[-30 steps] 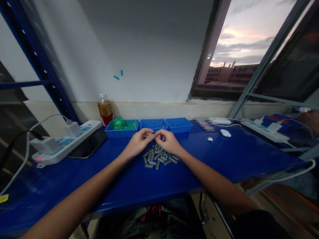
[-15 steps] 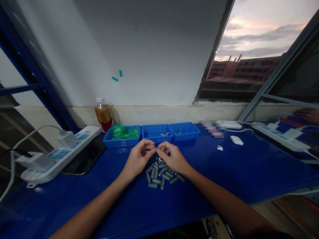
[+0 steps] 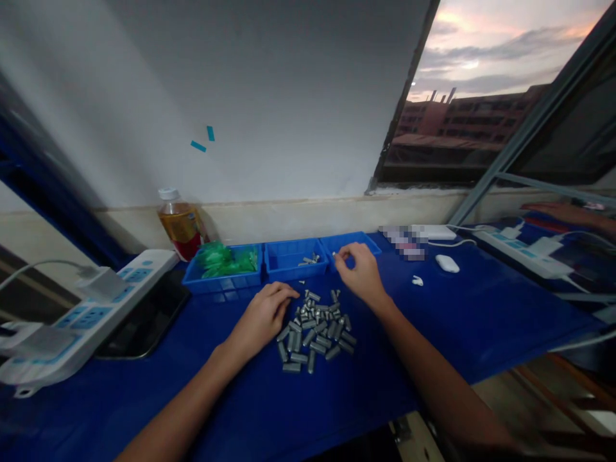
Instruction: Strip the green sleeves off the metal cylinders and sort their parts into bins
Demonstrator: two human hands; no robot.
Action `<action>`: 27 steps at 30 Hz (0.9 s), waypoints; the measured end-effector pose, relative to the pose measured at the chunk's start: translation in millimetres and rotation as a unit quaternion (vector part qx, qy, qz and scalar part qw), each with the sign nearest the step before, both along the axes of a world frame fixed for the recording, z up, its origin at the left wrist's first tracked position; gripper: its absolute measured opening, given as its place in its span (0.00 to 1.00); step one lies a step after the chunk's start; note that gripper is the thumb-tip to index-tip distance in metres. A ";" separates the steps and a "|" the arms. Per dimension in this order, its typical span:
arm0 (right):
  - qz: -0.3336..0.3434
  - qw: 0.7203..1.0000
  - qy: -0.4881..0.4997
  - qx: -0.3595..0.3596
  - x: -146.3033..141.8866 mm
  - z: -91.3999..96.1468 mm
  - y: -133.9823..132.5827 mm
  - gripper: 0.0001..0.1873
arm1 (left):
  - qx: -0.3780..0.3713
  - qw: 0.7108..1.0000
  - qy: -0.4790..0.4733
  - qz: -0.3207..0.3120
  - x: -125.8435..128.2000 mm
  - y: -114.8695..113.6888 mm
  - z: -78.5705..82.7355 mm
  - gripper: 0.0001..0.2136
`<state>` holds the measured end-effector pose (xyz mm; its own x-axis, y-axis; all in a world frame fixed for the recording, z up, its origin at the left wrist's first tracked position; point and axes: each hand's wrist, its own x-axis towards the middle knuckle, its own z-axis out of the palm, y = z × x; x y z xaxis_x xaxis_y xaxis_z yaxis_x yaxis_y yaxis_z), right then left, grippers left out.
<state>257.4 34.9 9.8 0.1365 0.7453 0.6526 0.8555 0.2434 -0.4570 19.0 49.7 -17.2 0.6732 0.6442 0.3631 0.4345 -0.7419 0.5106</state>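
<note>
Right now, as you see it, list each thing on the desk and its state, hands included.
Left hand: fingers curled, beside the metal parts
Right hand: fingertips together, apparently on a small part
The metal parts: loose pile
Left tray: holds green plastic
Middle tray: holds metal pieces
Right tray: partly hidden
Bottle: upright, capped
Phone: screen dark
Power strips: plugs in
Earbud case: closed
Earbud: out of its case

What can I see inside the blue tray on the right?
Inside the tray, only some of its blue far side can be seen. The right hand covers much of the rest, so I cannot tell what, if anything, lies there.
</note>
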 end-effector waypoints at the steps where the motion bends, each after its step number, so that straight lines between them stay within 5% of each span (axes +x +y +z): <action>1: -0.033 0.999 -0.025 -0.008 12.0 -1.0 6.4 0.06 | 0.001 1.000 0.029 -0.004 -1.7 3.2 -4.1 0.13; 7: -0.070 0.991 -0.106 -0.031 34.9 -15.0 19.4 0.06 | 0.015 0.992 0.120 -0.026 -8.1 5.3 -5.6 0.14; 13: 0.086 0.994 -0.068 -0.005 -5.0 -12.7 -12.2 0.07 | 0.022 0.988 0.150 -0.008 -3.4 -2.0 8.0 0.13; 19: 0.180 0.980 -0.079 -0.037 -27.1 -20.5 -22.5 0.07 | 0.033 0.987 0.149 0.046 1.6 -3.3 -0.7 0.09; 27: 0.192 0.978 -0.017 -0.078 -45.4 -19.1 -29.2 0.10 | 0.054 0.995 -0.076 0.047 -0.6 -7.8 -1.6 0.14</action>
